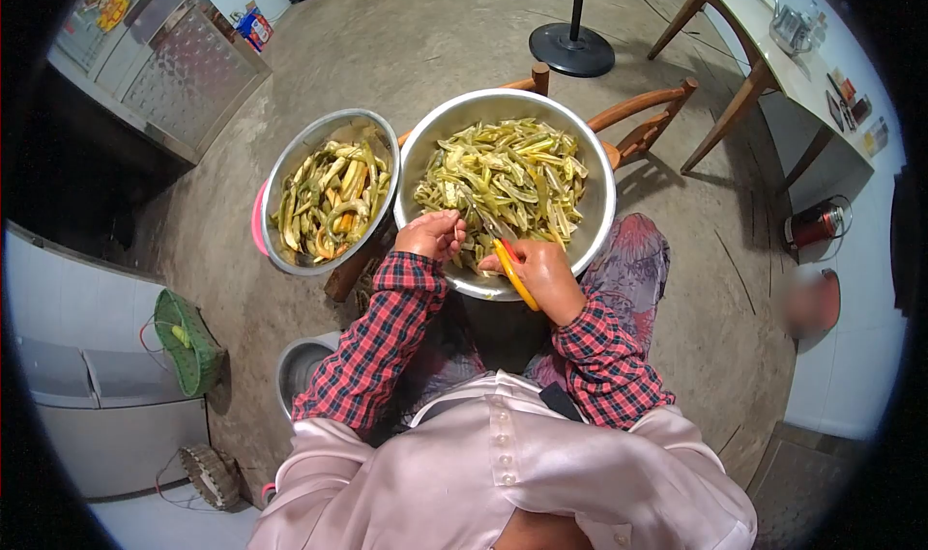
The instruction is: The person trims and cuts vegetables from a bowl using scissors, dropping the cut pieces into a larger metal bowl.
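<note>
A large steel basin (607,197) in front of me holds a heap of cut green-yellow vegetable strips (512,168), which look like pickled peppers or beans. My right hand (544,272) grips scissors (515,275) with yellow and red handles over the basin's near side, the blades pointing into the strips. My left hand (432,235) is closed at the near left rim, fingertips pinched close to the blades. What lies between those fingers is mostly hidden, perhaps a vegetable piece. Left of the basin, a second metal bowl (275,223) holds longer, uncut vegetables (333,197).
Wooden chair parts (643,125) show behind the basin. A black round stand base (570,49) is on the floor farther off. A table (749,18) stands at right, a red thermos (815,226) below it. At left are a green basket (188,342) and a metal pot (302,368).
</note>
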The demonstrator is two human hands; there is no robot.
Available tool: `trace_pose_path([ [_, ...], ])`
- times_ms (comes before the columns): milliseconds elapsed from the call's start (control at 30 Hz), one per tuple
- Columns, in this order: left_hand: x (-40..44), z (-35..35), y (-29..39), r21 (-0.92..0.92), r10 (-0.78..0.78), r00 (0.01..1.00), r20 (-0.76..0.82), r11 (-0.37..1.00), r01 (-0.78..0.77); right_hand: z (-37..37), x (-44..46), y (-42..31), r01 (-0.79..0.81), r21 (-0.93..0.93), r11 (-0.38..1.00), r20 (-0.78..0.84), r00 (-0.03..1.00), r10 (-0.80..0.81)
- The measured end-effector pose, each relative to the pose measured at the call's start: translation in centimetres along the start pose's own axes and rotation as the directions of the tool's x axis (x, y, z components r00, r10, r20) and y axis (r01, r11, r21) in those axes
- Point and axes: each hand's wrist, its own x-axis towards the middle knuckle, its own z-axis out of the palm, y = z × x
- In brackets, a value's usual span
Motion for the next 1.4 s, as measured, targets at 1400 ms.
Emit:
trace_pose_path([
  [1400, 0.4, -3.0, 1.8, -0.292, 0.065, 0.956, 0.287, 0.956, 0.023, -1.4, 0.2, -0.5, -0.321, 0.322, 0.891, 0.38, 0.905, 0.189],
])
